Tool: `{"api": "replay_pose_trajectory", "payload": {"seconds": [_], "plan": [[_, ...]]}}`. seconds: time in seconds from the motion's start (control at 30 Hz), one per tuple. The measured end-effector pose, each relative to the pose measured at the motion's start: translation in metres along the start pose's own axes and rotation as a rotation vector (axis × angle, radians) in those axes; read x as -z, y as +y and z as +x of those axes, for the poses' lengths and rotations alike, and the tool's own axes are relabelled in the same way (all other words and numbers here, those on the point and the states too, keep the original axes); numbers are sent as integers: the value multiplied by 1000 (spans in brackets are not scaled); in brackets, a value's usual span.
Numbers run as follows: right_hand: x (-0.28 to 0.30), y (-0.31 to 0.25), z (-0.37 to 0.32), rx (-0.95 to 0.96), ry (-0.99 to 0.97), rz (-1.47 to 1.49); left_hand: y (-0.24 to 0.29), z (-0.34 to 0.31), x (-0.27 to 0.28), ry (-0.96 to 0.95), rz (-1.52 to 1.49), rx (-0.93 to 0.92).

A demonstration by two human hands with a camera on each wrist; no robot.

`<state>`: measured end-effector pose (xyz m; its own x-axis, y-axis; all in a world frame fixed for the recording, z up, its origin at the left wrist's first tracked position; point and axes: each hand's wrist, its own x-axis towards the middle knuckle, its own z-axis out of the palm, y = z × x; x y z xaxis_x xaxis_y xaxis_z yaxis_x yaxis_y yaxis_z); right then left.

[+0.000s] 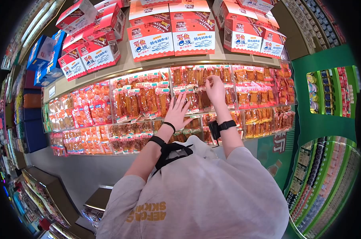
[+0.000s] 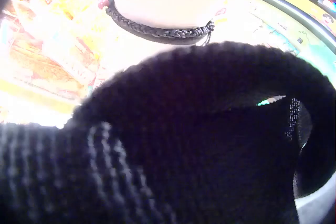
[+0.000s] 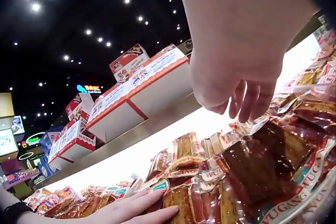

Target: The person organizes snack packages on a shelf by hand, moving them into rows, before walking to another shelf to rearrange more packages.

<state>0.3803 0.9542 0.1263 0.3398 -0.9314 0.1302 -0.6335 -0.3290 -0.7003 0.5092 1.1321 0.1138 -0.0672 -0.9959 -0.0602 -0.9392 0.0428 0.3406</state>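
Snack packets (image 1: 194, 99), clear-wrapped with brown contents, were set in overlapping rows in a display stand (image 1: 93, 169), those nearest the hands being seen just above the centre of the frame in the head view. On these packets the left hand (image 1: 177, 113) was rested with its fingers straight and spread; nothing was gripped by it. The right hand (image 1: 216, 91) was held over packets of the same section, farther to the right, with its fingers bent downward; whether a packet edge was pinched could not be told, as the fingertips were partly hidden. A dark strap (image 1: 227, 125) was worn on the right wrist. Red and white boxes (image 1: 150, 44) were stacked on a shelf (image 1: 124, 63) across the top of the frame. In the left wrist view, most of the frame was filled by dark knitted fabric (image 2: 199, 103), above which a braided bracelet (image 2: 178, 34) was seen.
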Motion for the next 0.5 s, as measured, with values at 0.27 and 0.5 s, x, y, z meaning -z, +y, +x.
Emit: {"api": "replay_pose_trajectory", "payload": {"seconds": [0.27, 0.5], "plan": [[24, 12, -57, -247, -249, -288, 0, -1, -3, 23, -15, -6], [6, 0, -62, -263, -281, -433, 0, -1, -1, 2, 15, -6]]}}
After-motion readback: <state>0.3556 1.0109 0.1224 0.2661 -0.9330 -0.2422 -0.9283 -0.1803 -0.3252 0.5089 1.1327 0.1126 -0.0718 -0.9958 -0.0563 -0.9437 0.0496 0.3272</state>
